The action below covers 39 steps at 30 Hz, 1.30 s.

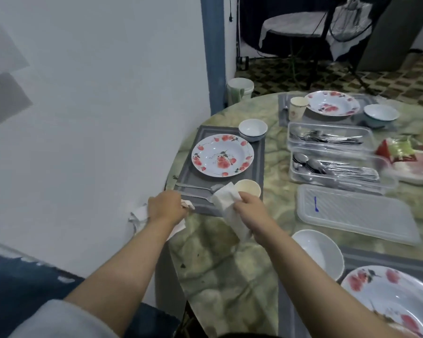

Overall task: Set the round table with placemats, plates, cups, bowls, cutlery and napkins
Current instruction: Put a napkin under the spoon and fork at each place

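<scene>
— Head view: what's the right hand (248, 208) got?
— Its grip is closed on a white napkin (226, 203), beside the paper cup (248, 188) on the grey placemat (259, 152).
— And the left hand (165, 208)?
— Fingers curled shut on more white tissue (138, 214) at the table (230, 264) edge.

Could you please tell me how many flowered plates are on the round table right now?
3: one on the near-left placemat, one at the far setting, one cut off at bottom right. More may lie outside the frame.
</scene>
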### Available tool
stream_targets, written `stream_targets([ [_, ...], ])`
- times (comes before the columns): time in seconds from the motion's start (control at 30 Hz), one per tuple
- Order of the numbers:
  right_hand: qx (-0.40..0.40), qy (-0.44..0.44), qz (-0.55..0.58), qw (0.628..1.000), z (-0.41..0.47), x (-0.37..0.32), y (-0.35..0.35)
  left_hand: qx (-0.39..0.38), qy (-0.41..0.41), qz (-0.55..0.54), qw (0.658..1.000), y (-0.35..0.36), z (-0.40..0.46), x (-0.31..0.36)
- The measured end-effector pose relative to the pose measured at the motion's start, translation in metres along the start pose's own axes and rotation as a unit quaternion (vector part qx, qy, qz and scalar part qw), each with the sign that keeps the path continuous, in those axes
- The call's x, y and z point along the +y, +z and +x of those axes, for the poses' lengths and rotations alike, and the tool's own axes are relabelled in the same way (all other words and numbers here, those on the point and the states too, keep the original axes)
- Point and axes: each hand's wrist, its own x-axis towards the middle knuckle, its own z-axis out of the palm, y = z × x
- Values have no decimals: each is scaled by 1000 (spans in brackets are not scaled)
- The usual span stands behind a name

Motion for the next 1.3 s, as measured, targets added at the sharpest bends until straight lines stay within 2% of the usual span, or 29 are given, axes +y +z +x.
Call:
stream_targets([
  [0.1, -14, -1, -75, 997, 9, 7, -2, -29, 59, -23, 998, 19, 26, -1],
  [0.23, -41, -15, -183, 982, 22, 8, -3, -27, 139, -11, 990, 35, 57, 7],
  [0.33, -61, -26, -199, 978, 27, 1, -1, -26, 173, 20, 984, 46, 67, 10],
  [0.5, -79, -32, -192, 978, 38, -4, 5, 2, 200, -17, 980, 61, 77, 3],
  [0.6, -89, -22, -176, 980, 41, 0, 12, 3, 227, 11, 974, 65, 82, -1],
  [0.87, -95, 0, -147, 984, 39, 14, 22, 8, 254, 6, 967, 68, 95, -6],
  [1.03, -69, 6, -146, 987, 36, 25, 29, 47, 245, -4, 968, 73, 96, -6],
  [1.17, -29, 8, -139, 990, 34, 25, 36, -6, 195, 27, 980, 70, 88, -1],
  [1.3, 26, -15, -105, 994, 33, 14, 43, -42, 189, 62, 979, 65, 77, 1],
])
